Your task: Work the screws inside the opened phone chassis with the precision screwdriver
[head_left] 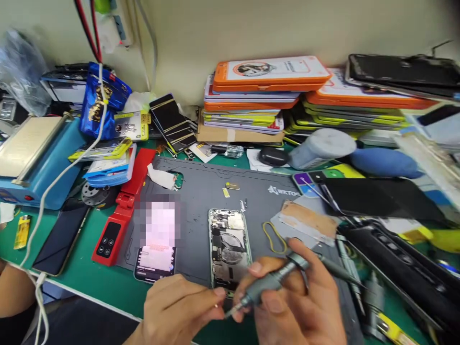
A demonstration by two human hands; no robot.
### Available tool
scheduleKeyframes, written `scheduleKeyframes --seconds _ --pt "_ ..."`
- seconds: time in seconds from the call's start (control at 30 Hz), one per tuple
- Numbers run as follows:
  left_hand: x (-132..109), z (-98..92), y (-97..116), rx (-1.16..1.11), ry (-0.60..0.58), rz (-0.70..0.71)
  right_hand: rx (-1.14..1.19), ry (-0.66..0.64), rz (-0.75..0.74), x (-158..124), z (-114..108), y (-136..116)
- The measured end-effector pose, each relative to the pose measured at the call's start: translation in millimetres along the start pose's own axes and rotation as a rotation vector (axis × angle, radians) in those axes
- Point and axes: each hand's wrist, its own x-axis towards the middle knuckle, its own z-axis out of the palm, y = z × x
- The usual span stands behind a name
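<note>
My right hand is wrapped round a grey precision screwdriver, its tip pointing down and left. Just left of that tip, my left hand is closed in a pinch; a tiny pale speck shows at its fingertips, too small to name. Beyond both hands lies an opened phone with its inner boards and a round coil exposed, its lower end partly covered by my fingers. A lit phone lies to the left of it on the grey work mat.
A red tool with buttons and a dark phone lie at the left, near a blue machine. A yellow rubber band rests right of the opened phone. Orange boxes are stacked behind. A black case and tools crowd the right.
</note>
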Motion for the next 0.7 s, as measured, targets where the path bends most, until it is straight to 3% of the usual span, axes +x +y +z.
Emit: scheduleKeyframes --seconds 0.1,0.2,0.4,0.7 --pt "3.0 -2.6 1.5 -0.009 -0.025 -0.017 -0.054 -0.011 -0.096 -4.0 -1.4 6.6" --pt "5.3 -2.4 2.0 -0.013 -0.036 -0.013 -0.061 0.048 -0.061 -8.5 2.5 5.0" --pt "2.8 -0.4 2.0 -0.022 -0.076 0.017 -0.038 -0.008 -0.037 -10.7 7.0 -3.6" --pt "2.1 -1.2 0.9 -0.074 -0.117 0.009 -0.046 -0.128 -0.029 1.5 -19.2 14.8"
